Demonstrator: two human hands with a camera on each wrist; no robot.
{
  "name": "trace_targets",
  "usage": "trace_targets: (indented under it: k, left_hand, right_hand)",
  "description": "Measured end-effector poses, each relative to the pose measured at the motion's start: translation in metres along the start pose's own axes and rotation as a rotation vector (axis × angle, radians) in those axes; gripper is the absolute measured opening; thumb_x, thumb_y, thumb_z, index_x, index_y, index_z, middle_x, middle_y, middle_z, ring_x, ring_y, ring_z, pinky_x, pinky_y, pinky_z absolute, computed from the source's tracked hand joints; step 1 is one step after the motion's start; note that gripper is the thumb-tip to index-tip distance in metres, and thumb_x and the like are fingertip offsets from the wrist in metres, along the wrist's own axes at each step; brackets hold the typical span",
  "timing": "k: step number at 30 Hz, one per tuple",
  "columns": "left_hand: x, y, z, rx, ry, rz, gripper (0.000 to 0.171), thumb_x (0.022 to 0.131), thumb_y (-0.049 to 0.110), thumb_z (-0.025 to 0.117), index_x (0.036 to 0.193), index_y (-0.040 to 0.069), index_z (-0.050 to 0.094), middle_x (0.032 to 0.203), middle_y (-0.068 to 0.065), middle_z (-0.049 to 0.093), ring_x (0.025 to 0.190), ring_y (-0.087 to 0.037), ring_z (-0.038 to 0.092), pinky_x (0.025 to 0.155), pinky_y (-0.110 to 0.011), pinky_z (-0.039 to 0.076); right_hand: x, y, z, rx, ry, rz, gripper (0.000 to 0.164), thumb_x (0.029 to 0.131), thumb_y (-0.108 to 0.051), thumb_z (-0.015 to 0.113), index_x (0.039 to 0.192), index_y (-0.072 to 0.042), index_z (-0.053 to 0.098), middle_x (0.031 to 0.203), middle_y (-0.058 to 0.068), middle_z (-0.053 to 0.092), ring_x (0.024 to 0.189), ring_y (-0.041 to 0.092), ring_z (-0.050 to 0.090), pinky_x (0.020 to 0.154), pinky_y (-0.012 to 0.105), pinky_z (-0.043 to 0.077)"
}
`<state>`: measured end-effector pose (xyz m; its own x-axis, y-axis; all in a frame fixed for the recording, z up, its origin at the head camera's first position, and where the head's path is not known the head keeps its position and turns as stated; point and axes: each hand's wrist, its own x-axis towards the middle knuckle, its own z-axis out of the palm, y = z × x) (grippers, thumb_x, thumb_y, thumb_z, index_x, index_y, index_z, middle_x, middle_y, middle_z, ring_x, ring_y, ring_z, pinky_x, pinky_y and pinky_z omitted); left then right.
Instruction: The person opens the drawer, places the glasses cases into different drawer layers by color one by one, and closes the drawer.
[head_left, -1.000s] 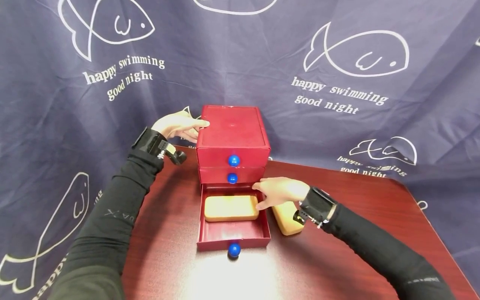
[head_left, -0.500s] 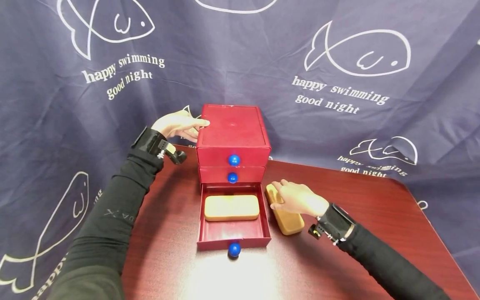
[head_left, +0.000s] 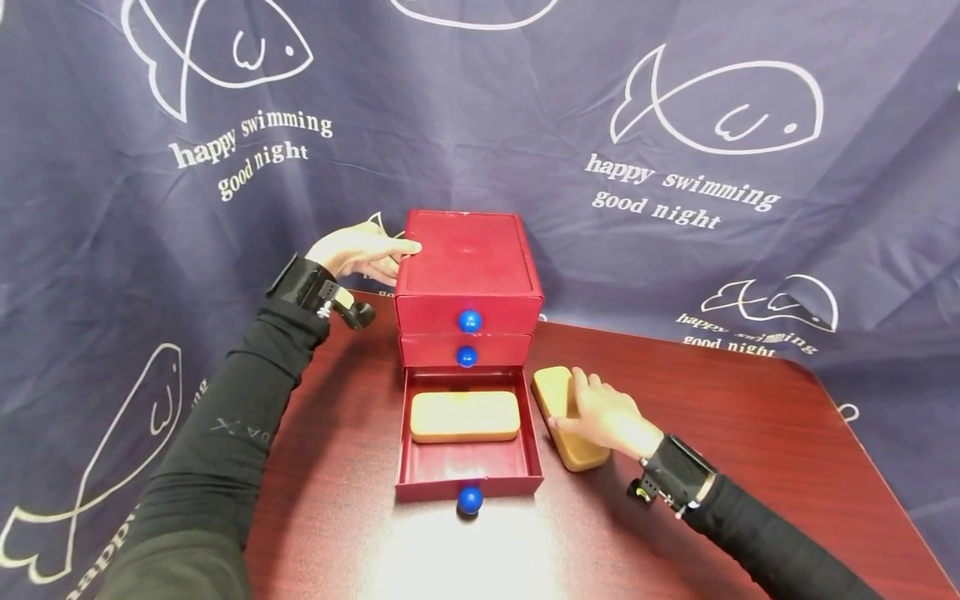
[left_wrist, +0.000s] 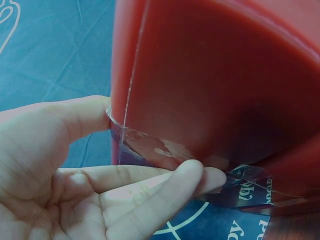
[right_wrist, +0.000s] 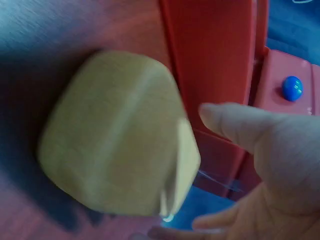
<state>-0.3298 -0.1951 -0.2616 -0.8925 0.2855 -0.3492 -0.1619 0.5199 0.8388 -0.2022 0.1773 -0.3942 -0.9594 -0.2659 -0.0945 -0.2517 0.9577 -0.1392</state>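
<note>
A red drawer box (head_left: 468, 250) with blue knobs stands on the table, its lowest drawer (head_left: 468, 462) pulled out. Inside that drawer lies a yellow oblong block (head_left: 465, 417) with rounded corners. A second similar yellow block (head_left: 555, 390) lies on the table to the drawer's right. My right hand (head_left: 606, 417) is over that second block, thumb and fingers spread around its far part; the right wrist view shows the block (right_wrist: 112, 135) blurred. My left hand (head_left: 356, 252) rests against the drawer box's left side, thumb at the top edge, extended fingers (left_wrist: 140, 175) along the taped side.
The upper two drawers (head_left: 431, 317) are closed. A dark red-brown table (head_left: 712, 417) lies under everything, with a strong glare in front of the drawer. A blue curtain (head_left: 480, 125) with white fish drawings hangs close behind the table.
My right hand has moved from the drawer's right side wall rightward to over the block on the table. The left hand stays at the drawer box.
</note>
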Motion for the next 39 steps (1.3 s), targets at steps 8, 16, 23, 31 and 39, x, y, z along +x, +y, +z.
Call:
trace_targets:
  k: [8,16,23,31,39]
  left_hand:
    - [-0.001,0.000,0.001,-0.003,0.011,0.002,0.055,0.090,0.034,0.057,0.126,-0.006,0.046,0.117,-0.024,0.057,0.098,-0.029,0.062,0.091,-0.043,0.046]
    - [-0.001,-0.001,0.002,0.001,0.012,0.000,0.056,0.090,0.035,0.058,0.127,-0.006,0.046,0.117,-0.025,0.057,0.099,-0.030,0.062,0.091,-0.043,0.046]
    - [0.000,-0.001,0.001,0.019,0.013,0.003,0.057,0.089,0.036,0.057,0.126,-0.005,0.046,0.118,-0.024,0.056,0.100,-0.030,0.062,0.092,-0.044,0.045]
    - [-0.001,0.000,0.001,0.014,0.013,0.005,0.056,0.089,0.036,0.057,0.125,-0.006,0.047,0.117,-0.024,0.058,0.098,-0.029,0.062,0.093,-0.045,0.044]
    - [-0.001,0.000,0.001,0.024,0.005,-0.003,0.057,0.090,0.036,0.057,0.129,-0.004,0.044,0.120,-0.024,0.055,0.102,-0.031,0.060,0.093,-0.044,0.044]
  right_hand:
    - [-0.003,-0.002,0.023,0.048,0.055,0.095,0.100,0.069,-0.063,0.066,0.134,0.004,0.030,0.113,0.023,0.048,0.101,0.038,0.050,0.072,0.051,0.049]
    - [-0.008,-0.005,0.038,0.069,0.106,0.119,0.107,0.066,-0.066,0.066,0.134,0.008,0.028,0.110,0.023,0.046,0.098,0.036,0.045,0.063,0.047,0.050]
    - [-0.008,-0.006,0.045,0.092,0.091,0.166,0.111,0.067,-0.067,0.064,0.138,0.008,0.022,0.116,0.024,0.042,0.103,0.037,0.043,0.070,0.049,0.049]
    - [-0.002,-0.005,0.046,0.089,0.064,0.195,0.105,0.067,-0.061,0.068,0.134,0.006,0.024,0.107,0.023,0.044,0.096,0.039,0.047,0.068,0.049,0.048]
    - [0.002,0.002,0.041,0.100,0.028,0.169,0.088,0.061,-0.047,0.075,0.121,0.001,0.033,0.091,0.017,0.045,0.083,0.033,0.049,0.056,0.043,0.046]
